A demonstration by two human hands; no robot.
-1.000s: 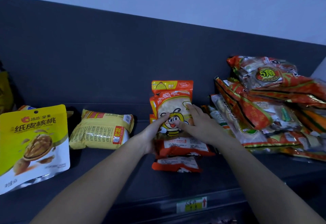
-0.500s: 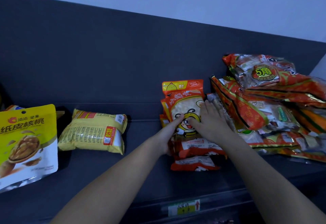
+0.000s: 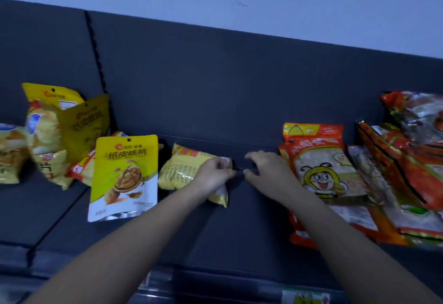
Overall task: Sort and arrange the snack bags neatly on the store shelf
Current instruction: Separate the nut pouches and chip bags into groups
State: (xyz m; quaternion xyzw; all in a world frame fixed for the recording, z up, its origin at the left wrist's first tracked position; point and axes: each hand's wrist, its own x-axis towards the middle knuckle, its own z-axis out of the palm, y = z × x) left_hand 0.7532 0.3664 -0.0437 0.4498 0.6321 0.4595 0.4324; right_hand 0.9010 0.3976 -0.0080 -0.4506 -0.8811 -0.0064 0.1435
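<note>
1 crinkly yellow bag point(image 3: 182, 172) (glossy), left hand point(image 3: 212, 175) gripping it, right hand point(image 3: 267, 172) loosely curled, empty

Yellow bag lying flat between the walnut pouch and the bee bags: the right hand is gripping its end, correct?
No. The head view shows the left hand gripping the end of the yellow bag, not the right hand; the bag does lie flat between the walnut pouch and the bee bags.

Left hand point(image 3: 213, 174) grips the right end of the flat yellow plastic snack packet point(image 3: 178, 172) near the dark grey shelf's point(image 3: 239, 229) back edge, right hand point(image 3: 266, 172) just beside it, loosely curved, holding nothing.
</note>
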